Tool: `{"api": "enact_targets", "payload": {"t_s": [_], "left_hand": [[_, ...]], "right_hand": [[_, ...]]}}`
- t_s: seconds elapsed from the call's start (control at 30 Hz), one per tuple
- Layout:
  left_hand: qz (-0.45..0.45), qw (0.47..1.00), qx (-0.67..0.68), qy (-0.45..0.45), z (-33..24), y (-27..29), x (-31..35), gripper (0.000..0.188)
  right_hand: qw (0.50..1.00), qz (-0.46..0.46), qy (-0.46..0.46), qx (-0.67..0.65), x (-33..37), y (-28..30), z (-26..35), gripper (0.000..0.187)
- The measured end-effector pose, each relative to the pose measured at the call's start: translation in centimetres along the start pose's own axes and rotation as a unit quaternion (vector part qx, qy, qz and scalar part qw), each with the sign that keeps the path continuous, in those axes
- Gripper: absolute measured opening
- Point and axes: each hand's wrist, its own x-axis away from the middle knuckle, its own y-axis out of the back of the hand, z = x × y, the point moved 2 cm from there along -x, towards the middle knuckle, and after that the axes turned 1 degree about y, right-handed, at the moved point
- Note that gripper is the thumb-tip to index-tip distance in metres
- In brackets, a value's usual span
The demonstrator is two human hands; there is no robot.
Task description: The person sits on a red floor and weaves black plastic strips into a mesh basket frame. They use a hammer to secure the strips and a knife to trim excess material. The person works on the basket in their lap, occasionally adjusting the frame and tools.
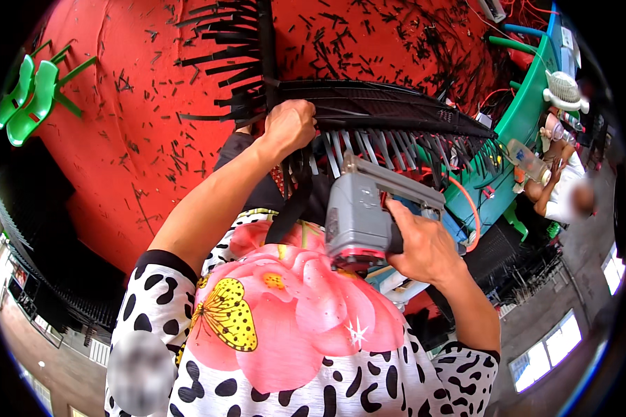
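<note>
My left hand [292, 128] is closed in a fist at the corner of a black woven frame [382, 101], and its fingers are wrapped round a black strip [293, 201] that hangs down toward my lap. Loose strip ends fringe the frame's near edge and its upright side. In my right hand [428, 244] is a grey staple gun [358, 215], gripped by its handle with the index finger by the trigger. The gun's nose is just below the fringe, to the right of my left hand; whether it touches the frame I cannot tell.
Black strip scraps litter the red floor [139, 139]. Green chairs [38, 97] stand at far left. At right, a green table [508, 132] carries a white fan [565, 90] and a bottle [527, 158]; a person in white [567, 184] is beside it. An orange hose [471, 208] curves near my right hand.
</note>
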Motion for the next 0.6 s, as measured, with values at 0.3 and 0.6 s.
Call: {"api": "enact_targets", "payload": {"t_s": [0.3,0.6], "left_hand": [[0.019,1.000,-0.009,0.013,-0.1,-0.1,-0.4,0.013],[0.010,1.000,-0.012,0.008,-0.2,-0.1,-0.4,0.014]], "right_hand": [[0.994,0.030,0.019,0.099,-5.8,0.3,-0.6,0.074],[0.984,0.097,0.000,0.148,-8.7,0.4,-1.4,0.070]]}}
